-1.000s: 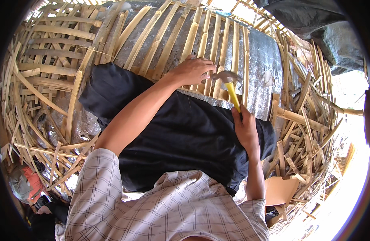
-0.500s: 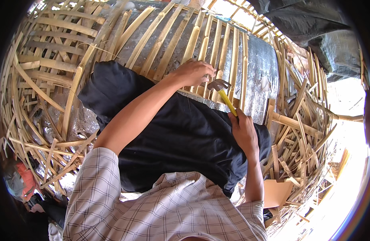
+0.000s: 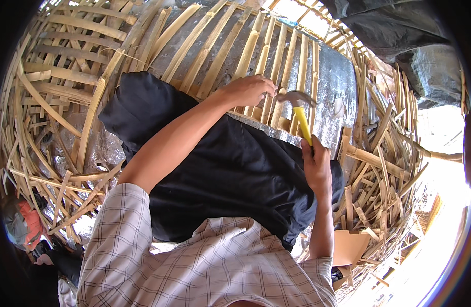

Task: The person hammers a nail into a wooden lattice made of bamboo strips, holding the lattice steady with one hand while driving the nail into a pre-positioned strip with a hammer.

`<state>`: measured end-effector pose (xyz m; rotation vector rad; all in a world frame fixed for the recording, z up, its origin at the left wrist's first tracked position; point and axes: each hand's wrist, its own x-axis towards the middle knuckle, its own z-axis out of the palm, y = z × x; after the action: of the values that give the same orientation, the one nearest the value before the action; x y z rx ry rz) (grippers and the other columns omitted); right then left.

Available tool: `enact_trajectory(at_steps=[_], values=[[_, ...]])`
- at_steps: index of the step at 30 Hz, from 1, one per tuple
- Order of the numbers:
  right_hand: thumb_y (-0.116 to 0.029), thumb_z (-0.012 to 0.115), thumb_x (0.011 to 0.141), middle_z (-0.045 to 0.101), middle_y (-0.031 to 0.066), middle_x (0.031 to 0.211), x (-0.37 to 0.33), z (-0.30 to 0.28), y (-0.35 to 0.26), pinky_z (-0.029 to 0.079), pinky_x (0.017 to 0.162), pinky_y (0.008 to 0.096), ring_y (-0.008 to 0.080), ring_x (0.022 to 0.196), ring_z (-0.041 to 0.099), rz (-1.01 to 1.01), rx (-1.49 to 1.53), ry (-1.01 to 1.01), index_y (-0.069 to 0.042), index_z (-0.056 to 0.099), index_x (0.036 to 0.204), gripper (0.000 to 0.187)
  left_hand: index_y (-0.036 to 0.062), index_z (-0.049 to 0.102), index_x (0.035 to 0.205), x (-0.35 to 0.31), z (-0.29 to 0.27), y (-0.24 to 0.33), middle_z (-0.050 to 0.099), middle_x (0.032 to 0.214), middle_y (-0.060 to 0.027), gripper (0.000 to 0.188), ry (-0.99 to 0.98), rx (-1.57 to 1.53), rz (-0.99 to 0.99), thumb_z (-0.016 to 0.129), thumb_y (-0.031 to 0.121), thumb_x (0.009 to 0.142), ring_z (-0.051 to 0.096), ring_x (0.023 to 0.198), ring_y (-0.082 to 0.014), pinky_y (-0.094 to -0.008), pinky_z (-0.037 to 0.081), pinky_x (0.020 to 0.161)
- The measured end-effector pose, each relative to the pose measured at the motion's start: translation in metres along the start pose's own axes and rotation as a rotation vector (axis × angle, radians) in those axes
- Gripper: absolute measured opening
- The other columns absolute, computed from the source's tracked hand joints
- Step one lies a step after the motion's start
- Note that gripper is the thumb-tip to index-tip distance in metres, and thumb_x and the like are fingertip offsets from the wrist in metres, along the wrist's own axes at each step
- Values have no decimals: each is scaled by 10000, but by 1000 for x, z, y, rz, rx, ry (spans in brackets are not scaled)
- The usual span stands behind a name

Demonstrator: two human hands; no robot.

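Note:
A row of split bamboo slats lies side by side before me, joined along its near edge by a crosswise strip. My right hand grips a claw hammer by the lower part of its yellow handle. The metal head is raised over the slats on the right, close to the fingertips of my left hand. My left hand is closed in a pinch above the slats near that edge. Whatever its fingers hold is too small to make out. Black cloth covers my folded legs below both arms.
A shiny grey sheet lies under the slats. Loose bamboo strips are heaped on the right, with a cardboard piece beside them. Woven bamboo stands at the left. Dark plastic sheeting hangs at the upper right.
The hammer has moved to the right, and its head has risen and tilted. My right hand has shifted slightly right; my left hand stays pinched at nearly the same place.

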<state>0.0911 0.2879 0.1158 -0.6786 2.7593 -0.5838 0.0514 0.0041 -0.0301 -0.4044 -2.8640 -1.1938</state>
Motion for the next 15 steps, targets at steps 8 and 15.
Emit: enact_trajectory(at_steps=[8, 15], values=[[-274, 633, 1062, 661, 252, 784, 7, -2, -4, 496, 742, 562, 492, 798, 623, -31, -249, -139, 3, 640, 1087, 278, 64, 753, 1233, -1, -4, 1, 612, 1505, -65, 503, -15, -95, -16, 484, -121, 850, 538, 1410, -267, -388, 435, 1197], [-220, 608, 1080, 554, 237, 655, 3, 6, -1, 396, 563, 526, 484, 604, 522, -183, 50, 131, 18, 598, 1035, 242, 110, 767, 1206, 4, 3, -4, 636, 1480, -36, 489, -1, -56, -15, 506, -114, 858, 569, 1380, -258, -377, 472, 1162]])
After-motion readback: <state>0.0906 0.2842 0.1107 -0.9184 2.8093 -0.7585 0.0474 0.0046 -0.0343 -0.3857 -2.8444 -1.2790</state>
